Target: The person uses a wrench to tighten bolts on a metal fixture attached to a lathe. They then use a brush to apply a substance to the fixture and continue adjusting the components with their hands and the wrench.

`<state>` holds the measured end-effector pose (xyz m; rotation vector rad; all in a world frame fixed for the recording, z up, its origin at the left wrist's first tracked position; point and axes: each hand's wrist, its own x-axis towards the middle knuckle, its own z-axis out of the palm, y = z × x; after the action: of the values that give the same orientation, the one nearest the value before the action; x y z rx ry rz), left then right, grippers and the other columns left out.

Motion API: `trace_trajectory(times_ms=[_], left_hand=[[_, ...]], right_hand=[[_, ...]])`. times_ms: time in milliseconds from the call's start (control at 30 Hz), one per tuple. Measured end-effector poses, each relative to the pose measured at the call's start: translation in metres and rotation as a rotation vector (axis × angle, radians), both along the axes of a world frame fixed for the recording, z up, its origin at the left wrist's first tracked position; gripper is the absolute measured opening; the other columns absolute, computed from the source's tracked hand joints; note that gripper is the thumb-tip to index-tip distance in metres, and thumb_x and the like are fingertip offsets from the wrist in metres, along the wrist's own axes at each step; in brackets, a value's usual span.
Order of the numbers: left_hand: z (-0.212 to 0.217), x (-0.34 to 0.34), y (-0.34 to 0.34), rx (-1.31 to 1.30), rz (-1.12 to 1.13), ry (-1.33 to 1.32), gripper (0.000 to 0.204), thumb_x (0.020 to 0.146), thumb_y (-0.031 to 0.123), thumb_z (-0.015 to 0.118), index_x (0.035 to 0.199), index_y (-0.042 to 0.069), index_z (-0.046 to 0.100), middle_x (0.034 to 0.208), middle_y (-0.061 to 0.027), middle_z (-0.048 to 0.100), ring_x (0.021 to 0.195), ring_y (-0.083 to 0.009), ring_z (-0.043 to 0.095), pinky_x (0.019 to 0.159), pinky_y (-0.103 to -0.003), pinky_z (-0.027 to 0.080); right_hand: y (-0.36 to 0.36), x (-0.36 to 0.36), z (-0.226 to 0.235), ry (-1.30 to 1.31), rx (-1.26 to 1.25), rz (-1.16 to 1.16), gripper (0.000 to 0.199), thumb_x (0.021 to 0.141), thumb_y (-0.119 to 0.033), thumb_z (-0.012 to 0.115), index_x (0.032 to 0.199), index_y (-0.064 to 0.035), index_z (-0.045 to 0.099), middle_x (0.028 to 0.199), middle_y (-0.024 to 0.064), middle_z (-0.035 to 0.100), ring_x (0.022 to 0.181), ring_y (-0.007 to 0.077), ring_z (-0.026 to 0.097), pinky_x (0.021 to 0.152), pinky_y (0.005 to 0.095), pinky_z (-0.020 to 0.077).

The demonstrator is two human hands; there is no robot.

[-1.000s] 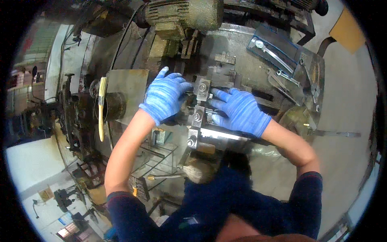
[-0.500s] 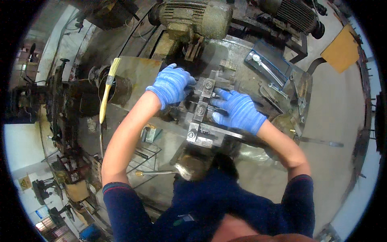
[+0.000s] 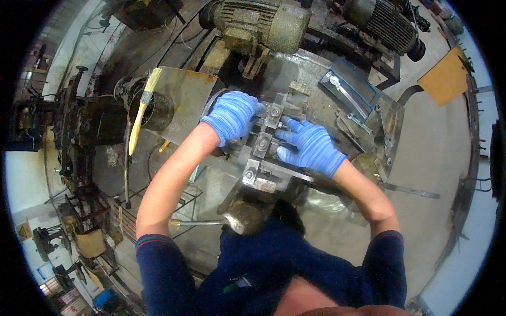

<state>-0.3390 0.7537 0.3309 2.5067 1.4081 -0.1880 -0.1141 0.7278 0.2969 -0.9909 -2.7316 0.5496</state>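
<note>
Both my hands wear blue knitted gloves and work at a steel clamping fixture (image 3: 262, 144) with a row of bolted blocks, in the middle of the bench. At its upper left side, my left hand (image 3: 232, 117) is closed, fingertips bent against the fixture's edge. Whatever is between those fingers is too small or hidden to make out. On the other side, my right hand (image 3: 314, 148) has its fingers spread and apart, their tips touching the right side of the blocks. A flat metal bar (image 3: 287, 173) juts rightward from the lower block, below my right hand.
A dial caliper (image 3: 348, 96) lies in a blue case at the upper right, with wrenches (image 3: 360, 124) and pliers (image 3: 389, 141) nearby. A yellow-handled paintbrush (image 3: 139, 122) rests at the left. Greasy electric motors (image 3: 258, 23) stand behind. A metal-tipped rod (image 3: 200, 223) extends left below the fixture.
My left hand has shifted slightly down and right, closer to the fixture, its fingers more bent. My right hand stays at the blocks. The whole view has tilted a little.
</note>
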Motion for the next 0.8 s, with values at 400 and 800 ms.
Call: trace_trajectory(times_ms=[400, 800], left_hand=[[-0.014, 0.010, 0.005, -0.072, -0.015, 0.176, 0.029, 0.065, 0.012, 0.063, 0.093, 0.017, 0.065, 0.081, -0.0120, 0.064, 0.080, -0.0326, 0.061, 0.069, -0.044, 0.049], [-0.021, 0.008, 0.007, -0.073, -0.044, 0.123, 0.031, 0.061, 0.010, 0.064, 0.092, 0.016, 0.065, 0.080, -0.0141, 0.062, 0.081, -0.0332, 0.060, 0.069, -0.043, 0.049]], right_hand=[[0.002, -0.004, 0.002, -0.017, -0.022, -0.018, 0.042, 0.076, -0.040, 0.058, 0.106, -0.0124, 0.062, 0.114, 0.0182, 0.055, 0.090, 0.0349, 0.059, 0.075, 0.0418, 0.0490], [0.003, -0.005, 0.001, -0.086, -0.028, -0.011, 0.043, 0.076, -0.041, 0.056, 0.108, -0.0140, 0.062, 0.116, 0.0135, 0.055, 0.088, 0.0312, 0.059, 0.072, 0.0416, 0.0489]])
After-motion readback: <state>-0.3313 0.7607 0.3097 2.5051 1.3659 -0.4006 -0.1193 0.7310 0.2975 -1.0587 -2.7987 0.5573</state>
